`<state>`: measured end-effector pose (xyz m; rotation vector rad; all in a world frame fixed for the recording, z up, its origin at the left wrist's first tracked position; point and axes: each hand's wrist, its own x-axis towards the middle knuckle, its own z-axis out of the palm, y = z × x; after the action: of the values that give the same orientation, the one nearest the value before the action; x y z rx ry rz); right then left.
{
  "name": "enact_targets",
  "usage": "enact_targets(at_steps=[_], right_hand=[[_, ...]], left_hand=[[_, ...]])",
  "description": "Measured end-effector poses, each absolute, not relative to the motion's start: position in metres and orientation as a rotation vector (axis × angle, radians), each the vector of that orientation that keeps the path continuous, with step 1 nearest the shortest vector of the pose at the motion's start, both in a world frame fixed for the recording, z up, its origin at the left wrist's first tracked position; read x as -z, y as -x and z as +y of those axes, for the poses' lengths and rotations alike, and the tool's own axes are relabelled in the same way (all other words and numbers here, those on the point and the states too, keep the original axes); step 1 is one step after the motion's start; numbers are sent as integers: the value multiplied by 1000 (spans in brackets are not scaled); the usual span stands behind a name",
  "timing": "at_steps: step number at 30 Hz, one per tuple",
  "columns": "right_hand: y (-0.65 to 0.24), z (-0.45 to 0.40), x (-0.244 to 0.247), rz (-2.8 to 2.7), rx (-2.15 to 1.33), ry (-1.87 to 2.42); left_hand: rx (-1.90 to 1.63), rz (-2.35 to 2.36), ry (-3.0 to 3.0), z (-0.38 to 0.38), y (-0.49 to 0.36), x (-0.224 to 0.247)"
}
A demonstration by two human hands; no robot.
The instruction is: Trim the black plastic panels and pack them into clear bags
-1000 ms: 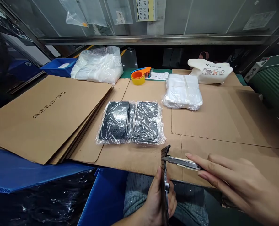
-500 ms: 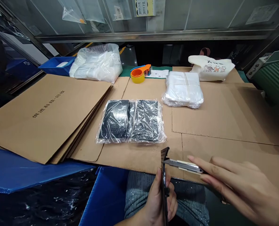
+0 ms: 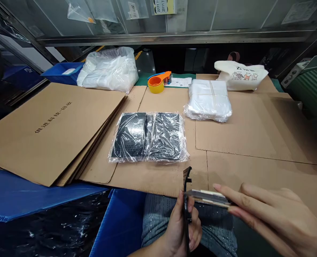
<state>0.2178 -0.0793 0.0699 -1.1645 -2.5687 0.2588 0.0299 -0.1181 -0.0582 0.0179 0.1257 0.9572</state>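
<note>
Dropped lower, the right hand's grip (image 3: pixel 270 214) clamps a flat metal tool (image 3: pixel 206 197) against a black strip (image 3: pixel 187 182) in the left hand (image 3: pixel 181 232).

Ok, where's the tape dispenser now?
In the head view, the tape dispenser sits far ahead, left of centre, on a green mat, just left of a printed sheet.

Bright, smooth metal on the flat strip (image 3: pixel 206 197), dark satin finish on the thin black bar (image 3: pixel 186 210), glossy clear plastic film (image 3: pixel 147 137), matt rough cardboard sheets (image 3: pixel 54 132), soft matt cloth on the cream tote bag (image 3: pixel 241 73).
</note>
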Motion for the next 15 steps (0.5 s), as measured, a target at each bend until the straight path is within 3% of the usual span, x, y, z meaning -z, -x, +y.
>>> enact_targets(at_steps=[15], right_hand=[[-221, -76, -64, -2590, -170, 1137]], left_hand=[[-953, 116, 77, -119, -33, 59]])
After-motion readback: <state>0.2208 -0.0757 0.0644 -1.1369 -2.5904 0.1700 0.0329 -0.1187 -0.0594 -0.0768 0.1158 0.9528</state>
